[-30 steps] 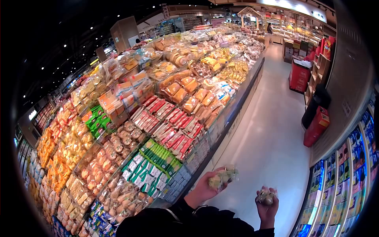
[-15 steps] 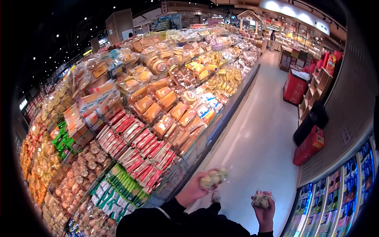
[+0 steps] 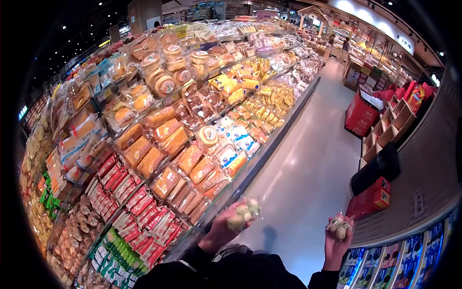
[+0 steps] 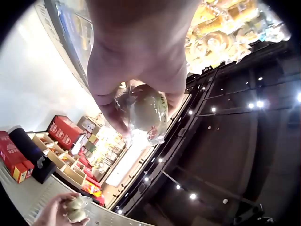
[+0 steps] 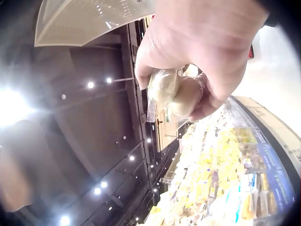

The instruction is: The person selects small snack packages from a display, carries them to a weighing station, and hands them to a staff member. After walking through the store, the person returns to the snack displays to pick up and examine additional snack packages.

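Note:
In the head view the left hand (image 3: 222,230) grips a clear packet of pale green round pieces (image 3: 243,215), beside the edge of the display. The right hand (image 3: 335,244), farther right over the aisle, holds a second clear packet with pale round pieces (image 3: 340,227). Fingers and thumb of the left hand (image 4: 136,61) curl round its packet (image 4: 148,113) in the left wrist view. From the right wrist, the right hand (image 5: 197,47) shows its fingers round two wrapped pale pieces (image 5: 186,96). The two hands are apart.
Packaged breads (image 3: 175,139) fill a long sloped display at left, with red-and-white packets (image 3: 144,204) nearer. The aisle floor (image 3: 298,164) runs forward. On the right stand red boxes (image 3: 361,113), wooden shelving (image 3: 397,126), a black cylinder (image 3: 378,171) and lit shelves. People stand far ahead.
The view has moved forward along the display and the breads appear nearer. Both hands still hold their packets; the left hand sits farther left in the head view, the right a little farther right.

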